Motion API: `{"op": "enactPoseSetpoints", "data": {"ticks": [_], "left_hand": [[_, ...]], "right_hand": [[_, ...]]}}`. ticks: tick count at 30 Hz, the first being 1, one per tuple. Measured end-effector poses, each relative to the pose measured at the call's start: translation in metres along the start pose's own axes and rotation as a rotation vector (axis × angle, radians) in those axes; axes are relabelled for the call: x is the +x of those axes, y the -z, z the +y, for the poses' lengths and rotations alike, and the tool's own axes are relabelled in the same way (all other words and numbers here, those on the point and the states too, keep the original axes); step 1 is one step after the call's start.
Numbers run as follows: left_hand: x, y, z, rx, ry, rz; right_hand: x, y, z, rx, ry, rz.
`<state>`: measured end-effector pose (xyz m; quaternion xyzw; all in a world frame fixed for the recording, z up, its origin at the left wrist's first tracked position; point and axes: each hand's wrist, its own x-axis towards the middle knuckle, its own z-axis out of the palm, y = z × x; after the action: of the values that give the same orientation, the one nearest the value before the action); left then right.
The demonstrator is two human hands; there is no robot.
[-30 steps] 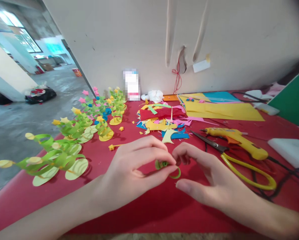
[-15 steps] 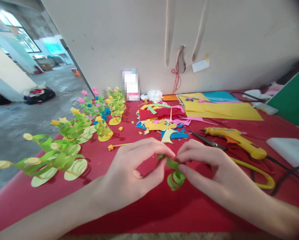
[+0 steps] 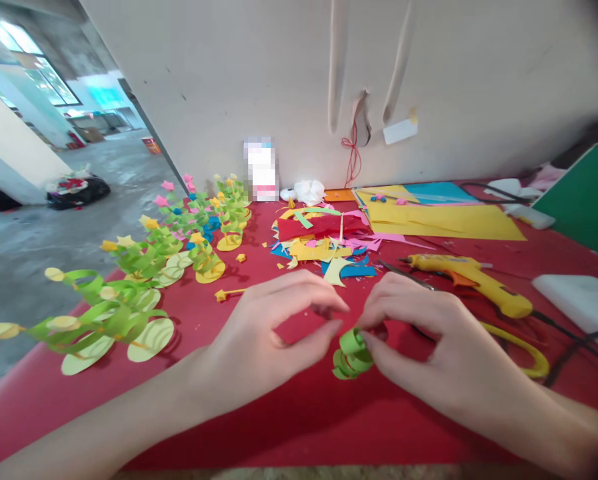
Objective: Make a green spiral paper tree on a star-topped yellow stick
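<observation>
A curled green paper strip hangs in loops from the thumb and fingertips of my right hand, which pinches its upper end. Just to the left, my left hand is curved with thumb and fingers apart and nothing between them. Its fingertips are close to the strip but do not touch it. Beside the left knuckles lies a yellow paper star on a thin stick. Behind the right hand lie the scissors, with blades and handle partly hidden, and a yellow glue gun.
Several finished paper plants with round bases stand along the left side. Paper scraps are heaped at the back middle, near yellow sheets. A phone leans on the wall. A white block and black cables lie at right.
My left fingers have let go of the green strip and opened slightly. The strip now hangs from my right hand alone, its upper end curled tighter.
</observation>
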<state>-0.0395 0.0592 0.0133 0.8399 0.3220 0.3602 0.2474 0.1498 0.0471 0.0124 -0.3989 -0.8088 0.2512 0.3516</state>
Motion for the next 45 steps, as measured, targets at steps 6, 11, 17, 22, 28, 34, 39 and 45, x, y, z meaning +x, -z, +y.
{"op": "enactPoseSetpoints", "data": {"ticks": [6, 11, 17, 22, 28, 34, 39, 45], "left_hand": [[-0.003, -0.008, 0.004, -0.088, 0.041, -0.114], [-0.008, -0.007, 0.005, 0.006, 0.041, -0.053], [-0.004, 0.006, 0.001, 0.048, 0.043, 0.016], [-0.003, 0.003, 0.003, 0.034, 0.078, 0.022], [-0.007, -0.005, 0.012, -0.04, 0.08, -0.072], [-0.001, 0.004, 0.001, 0.06, 0.137, 0.048], [0.002, 0.003, -0.001, -0.04, 0.162, -0.006], [-0.006, -0.011, 0.008, -0.034, 0.135, -0.15]], "right_hand": [[0.001, -0.003, -0.001, 0.008, 0.003, -0.001], [0.001, -0.002, -0.001, 0.006, 0.004, -0.016], [0.0, 0.001, -0.001, -0.001, 0.011, -0.023], [-0.001, 0.0, -0.001, -0.039, -0.008, -0.029], [-0.004, -0.005, 0.002, -0.035, 0.022, -0.098], [-0.001, 0.0, 0.003, -0.079, 0.01, -0.057], [0.001, 0.001, 0.007, -0.117, -0.044, -0.052], [0.001, -0.004, 0.005, -0.115, -0.004, -0.089]]}}
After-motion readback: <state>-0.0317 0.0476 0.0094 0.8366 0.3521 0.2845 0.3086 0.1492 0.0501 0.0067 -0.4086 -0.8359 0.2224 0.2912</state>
